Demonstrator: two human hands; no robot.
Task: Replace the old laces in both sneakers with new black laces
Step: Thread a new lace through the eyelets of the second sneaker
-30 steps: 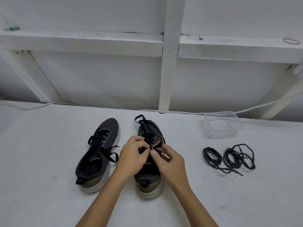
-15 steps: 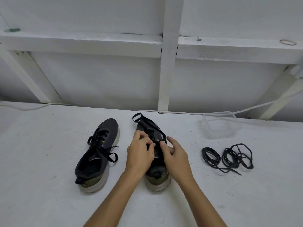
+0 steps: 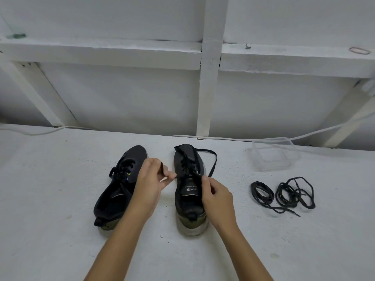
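Note:
Two black sneakers stand side by side on the white surface, toes pointing away. The left sneaker (image 3: 119, 187) still has its lace tied. The right sneaker (image 3: 187, 185) has its lace undone, one end (image 3: 213, 165) looping out over its right side. My left hand (image 3: 151, 179) pinches one lace end just left of the right sneaker. At the shoe's right edge, beside the tongue, my right hand (image 3: 216, 196) pinches the other end. Two coiled black laces (image 3: 284, 194) lie on the surface to the right.
A clear plastic box (image 3: 274, 155) sits at the back right, near a white cable (image 3: 324, 128) running along the wall. White wooden beams and a ledge rise behind the surface.
Both hands have pulled apart from the middle of the right sneaker, drawing the lace ends out sideways. The knot has come undone and the shoe sits straighter.

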